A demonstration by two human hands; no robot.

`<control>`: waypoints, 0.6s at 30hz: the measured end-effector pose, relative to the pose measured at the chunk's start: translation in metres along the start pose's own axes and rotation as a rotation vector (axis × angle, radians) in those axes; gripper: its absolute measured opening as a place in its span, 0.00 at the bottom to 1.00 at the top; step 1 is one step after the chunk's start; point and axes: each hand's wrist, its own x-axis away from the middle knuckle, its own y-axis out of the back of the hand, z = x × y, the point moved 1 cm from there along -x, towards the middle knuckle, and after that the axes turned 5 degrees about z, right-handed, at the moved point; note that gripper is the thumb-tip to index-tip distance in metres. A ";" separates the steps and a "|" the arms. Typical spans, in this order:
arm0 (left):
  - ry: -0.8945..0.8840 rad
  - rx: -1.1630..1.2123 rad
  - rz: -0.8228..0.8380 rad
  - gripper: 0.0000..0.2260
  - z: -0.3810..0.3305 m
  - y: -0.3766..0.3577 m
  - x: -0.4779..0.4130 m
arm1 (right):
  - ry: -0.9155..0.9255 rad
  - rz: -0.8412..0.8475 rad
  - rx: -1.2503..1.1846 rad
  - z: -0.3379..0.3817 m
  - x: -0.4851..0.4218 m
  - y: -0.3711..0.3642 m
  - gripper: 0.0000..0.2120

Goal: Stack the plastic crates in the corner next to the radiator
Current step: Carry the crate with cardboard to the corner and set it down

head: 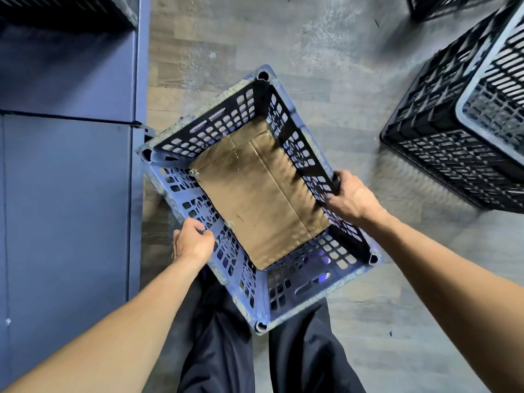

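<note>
Head view: both hands grasp a blue crate [255,199] lined with cardboard [255,199], the left hand [192,241] clenched on its left rim, the right hand [350,195] on its right rim. It sits over the floor [326,52], beside a blue cabinet [65,180]; black crates [459,131] stand far right.

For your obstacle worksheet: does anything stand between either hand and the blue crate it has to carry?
Nothing visible does. The left hand grips one long wall of the blue crate and the right hand grips the opposite rim. The cardboard sheet lies flat inside on the bottom, clear of both grips.
</note>
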 end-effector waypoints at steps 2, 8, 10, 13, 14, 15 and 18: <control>-0.048 -0.008 -0.031 0.04 -0.005 0.007 0.006 | -0.021 0.046 0.002 -0.001 -0.004 0.009 0.18; -0.162 -0.085 -0.147 0.09 -0.040 0.047 0.040 | -0.044 -0.012 -0.016 -0.007 0.028 0.040 0.07; -0.183 -0.100 -0.159 0.09 -0.056 0.063 0.055 | -0.060 -0.004 -0.090 -0.013 0.046 0.050 0.08; -0.219 -0.171 -0.155 0.10 -0.081 0.085 0.085 | -0.097 0.019 -0.189 -0.022 0.079 0.069 0.12; -0.235 -0.195 -0.150 0.10 -0.091 0.093 0.099 | -0.089 0.018 -0.205 -0.024 0.092 0.079 0.12; -0.251 -0.213 -0.153 0.10 -0.100 0.103 0.116 | -0.083 0.012 -0.215 -0.025 0.107 0.092 0.12; -0.308 -0.262 -0.158 0.10 -0.131 0.137 0.176 | -0.062 -0.015 -0.228 -0.027 0.158 0.136 0.15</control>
